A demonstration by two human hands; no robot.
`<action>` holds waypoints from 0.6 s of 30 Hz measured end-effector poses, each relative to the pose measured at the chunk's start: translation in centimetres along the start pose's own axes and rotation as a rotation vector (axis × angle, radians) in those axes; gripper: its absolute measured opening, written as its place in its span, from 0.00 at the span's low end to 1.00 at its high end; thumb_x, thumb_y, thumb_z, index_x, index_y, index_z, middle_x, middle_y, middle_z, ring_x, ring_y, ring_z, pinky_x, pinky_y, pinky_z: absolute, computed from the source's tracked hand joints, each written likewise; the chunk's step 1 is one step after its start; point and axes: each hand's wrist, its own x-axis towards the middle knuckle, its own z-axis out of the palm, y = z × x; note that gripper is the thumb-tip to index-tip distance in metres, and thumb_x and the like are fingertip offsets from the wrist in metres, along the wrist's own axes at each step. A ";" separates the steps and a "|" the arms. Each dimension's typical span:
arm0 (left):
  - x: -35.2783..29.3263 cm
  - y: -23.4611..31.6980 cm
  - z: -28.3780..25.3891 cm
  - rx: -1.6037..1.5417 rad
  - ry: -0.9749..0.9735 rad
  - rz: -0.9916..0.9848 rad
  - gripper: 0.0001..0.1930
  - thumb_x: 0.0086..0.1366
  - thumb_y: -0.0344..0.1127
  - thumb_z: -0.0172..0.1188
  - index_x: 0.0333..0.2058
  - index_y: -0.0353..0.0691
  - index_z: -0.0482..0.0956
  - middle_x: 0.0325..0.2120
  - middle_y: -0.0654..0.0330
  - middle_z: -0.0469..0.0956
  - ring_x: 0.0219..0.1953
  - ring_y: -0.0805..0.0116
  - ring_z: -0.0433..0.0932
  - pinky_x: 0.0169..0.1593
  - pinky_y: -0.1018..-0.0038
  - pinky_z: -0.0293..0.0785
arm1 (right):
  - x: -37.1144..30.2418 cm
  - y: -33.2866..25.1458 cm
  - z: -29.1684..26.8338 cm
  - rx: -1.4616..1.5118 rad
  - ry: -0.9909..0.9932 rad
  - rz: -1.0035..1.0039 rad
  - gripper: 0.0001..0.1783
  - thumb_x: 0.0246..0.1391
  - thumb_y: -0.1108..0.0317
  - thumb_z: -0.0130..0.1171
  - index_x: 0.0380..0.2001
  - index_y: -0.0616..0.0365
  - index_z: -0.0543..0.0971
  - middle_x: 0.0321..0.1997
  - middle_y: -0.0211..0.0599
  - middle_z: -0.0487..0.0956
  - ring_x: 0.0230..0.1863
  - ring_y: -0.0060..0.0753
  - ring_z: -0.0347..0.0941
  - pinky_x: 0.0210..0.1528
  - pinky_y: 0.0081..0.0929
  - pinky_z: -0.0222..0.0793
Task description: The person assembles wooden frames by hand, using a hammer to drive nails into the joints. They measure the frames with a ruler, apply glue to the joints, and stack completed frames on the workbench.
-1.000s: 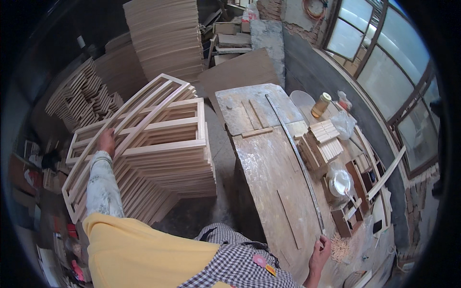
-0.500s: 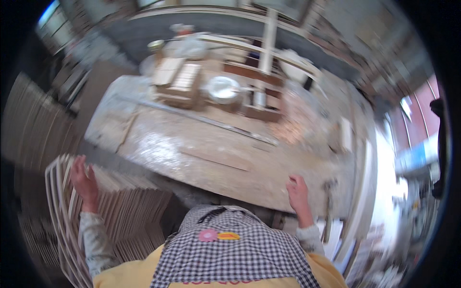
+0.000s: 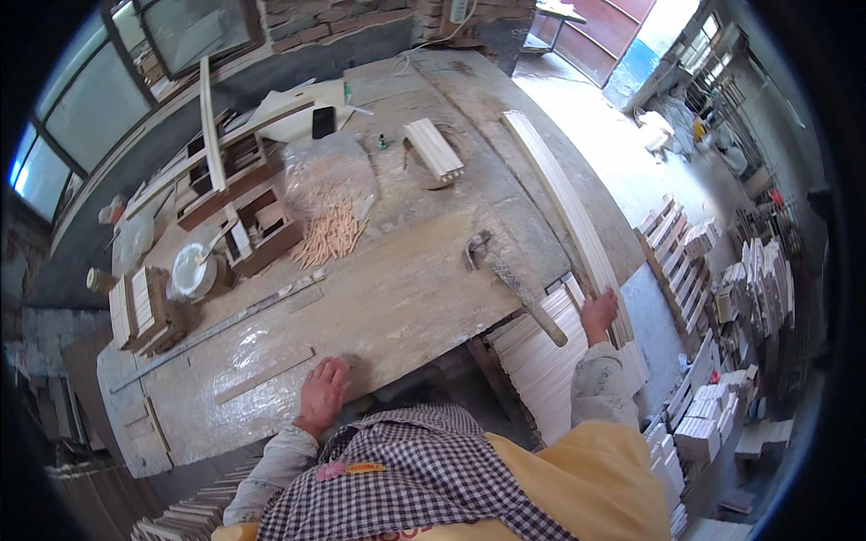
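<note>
My left hand is at the table's near edge, its fingers loosely bent and apart from any tool, just right of a thin flat wooden strip. My right hand reaches to the table's right side, fingers apart, against long pale wooden strips. Below and left of that hand lie more pale strips in a stack beside the table. A hammer lies on the worktable with its handle jutting over the near edge.
Wooden pegs spill from a clear bag. A white bucket, brown wooden boxes, a stacked wood bundle and a long metal straightedge are to the left. A strip bundle lies at the back. Wood piles stand right.
My view has swung to the right. My left hand has gone from beside the stacked frames to the table's near edge; my right hand has moved to the long strips.
</note>
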 end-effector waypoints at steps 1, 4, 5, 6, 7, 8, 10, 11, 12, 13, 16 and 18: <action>0.3 0.0 0.1 0.092 -0.006 0.015 0.17 0.64 0.37 0.61 0.51 0.41 0.77 0.59 0.51 0.72 0.64 0.47 0.68 0.64 0.52 0.65 | 0.4 1.2 -0.8 -0.053 -0.070 0.074 0.31 0.50 0.62 0.70 0.55 0.61 0.72 0.59 0.53 0.74 0.62 0.57 0.70 0.61 0.53 0.67; -0.1 -1.5 2.0 0.239 0.015 0.029 0.12 0.66 0.38 0.57 0.47 0.45 0.78 0.62 0.54 0.70 0.70 0.50 0.62 0.69 0.43 0.49 | 0.3 7.0 -0.5 -0.176 -0.118 0.164 0.29 0.48 0.60 0.72 0.50 0.58 0.73 0.55 0.49 0.76 0.59 0.56 0.72 0.59 0.52 0.69; -0.4 -1.8 1.8 0.268 0.005 0.011 0.11 0.66 0.38 0.57 0.46 0.46 0.77 0.63 0.54 0.70 0.70 0.50 0.61 0.70 0.41 0.48 | -0.4 8.1 0.0 -0.202 -0.150 0.147 0.28 0.48 0.60 0.72 0.50 0.57 0.73 0.55 0.48 0.75 0.60 0.54 0.72 0.59 0.53 0.69; -0.6 -2.3 1.8 0.297 -0.001 -0.004 0.11 0.66 0.37 0.57 0.46 0.46 0.77 0.63 0.55 0.70 0.71 0.50 0.61 0.70 0.40 0.46 | -0.8 8.9 0.1 -0.226 -0.178 0.130 0.27 0.49 0.61 0.72 0.50 0.56 0.73 0.56 0.46 0.75 0.60 0.53 0.71 0.59 0.53 0.68; -1.0 -3.2 2.3 0.341 0.023 0.025 0.10 0.64 0.35 0.56 0.44 0.47 0.77 0.63 0.55 0.70 0.71 0.50 0.61 0.70 0.38 0.42 | -1.0 9.0 0.3 -0.196 -0.191 0.139 0.25 0.50 0.62 0.72 0.48 0.54 0.72 0.54 0.44 0.74 0.60 0.50 0.70 0.58 0.54 0.68; -1.2 -3.4 2.2 0.325 0.022 0.008 0.11 0.63 0.34 0.56 0.44 0.48 0.77 0.63 0.55 0.70 0.71 0.49 0.61 0.70 0.38 0.42 | -1.1 8.7 0.5 -0.224 -0.172 0.109 0.25 0.51 0.62 0.72 0.48 0.54 0.72 0.54 0.43 0.74 0.60 0.50 0.71 0.57 0.53 0.68; -1.1 -3.5 2.1 0.286 0.018 -0.019 0.12 0.62 0.32 0.55 0.44 0.48 0.77 0.63 0.55 0.70 0.71 0.48 0.61 0.70 0.38 0.42 | -1.5 8.3 0.6 -0.286 -0.131 0.057 0.25 0.52 0.60 0.72 0.48 0.53 0.72 0.52 0.43 0.74 0.58 0.50 0.71 0.56 0.52 0.68; -0.9 -3.5 1.9 0.283 0.048 -0.027 0.13 0.61 0.31 0.55 0.45 0.48 0.77 0.64 0.54 0.69 0.71 0.47 0.60 0.70 0.38 0.42 | -1.7 8.4 0.8 -0.288 -0.085 0.023 0.24 0.52 0.61 0.71 0.47 0.52 0.71 0.51 0.42 0.74 0.56 0.49 0.72 0.55 0.52 0.69; -0.9 -3.7 1.4 0.301 0.079 -0.072 0.12 0.62 0.32 0.55 0.45 0.48 0.77 0.64 0.53 0.68 0.71 0.47 0.60 0.71 0.38 0.42 | -1.6 8.4 1.2 -0.280 -0.082 0.036 0.23 0.52 0.62 0.71 0.47 0.52 0.71 0.51 0.42 0.74 0.56 0.49 0.72 0.55 0.51 0.69; -0.7 -3.4 0.9 0.312 0.116 -0.115 0.12 0.62 0.32 0.55 0.45 0.48 0.77 0.65 0.53 0.68 0.71 0.46 0.60 0.71 0.38 0.42 | -1.2 8.5 1.2 -0.275 -0.070 0.050 0.23 0.52 0.62 0.71 0.47 0.52 0.71 0.51 0.42 0.74 0.56 0.49 0.72 0.55 0.51 0.69; -1.6 -5.8 1.0 0.355 0.211 -0.258 0.10 0.65 0.36 0.55 0.44 0.46 0.78 0.66 0.52 0.66 0.71 0.44 0.59 0.69 0.40 0.47 | -0.8 8.1 1.6 -0.277 -0.047 0.072 0.23 0.52 0.64 0.71 0.47 0.52 0.72 0.51 0.41 0.73 0.57 0.49 0.71 0.54 0.50 0.70; -2.1 -7.8 1.3 0.339 0.236 -0.365 0.10 0.66 0.37 0.55 0.44 0.45 0.79 0.67 0.53 0.65 0.71 0.44 0.59 0.68 0.41 0.50 | -0.5 8.5 2.1 -0.293 -0.023 0.102 0.23 0.51 0.65 0.70 0.48 0.52 0.72 0.51 0.41 0.73 0.57 0.49 0.71 0.54 0.50 0.69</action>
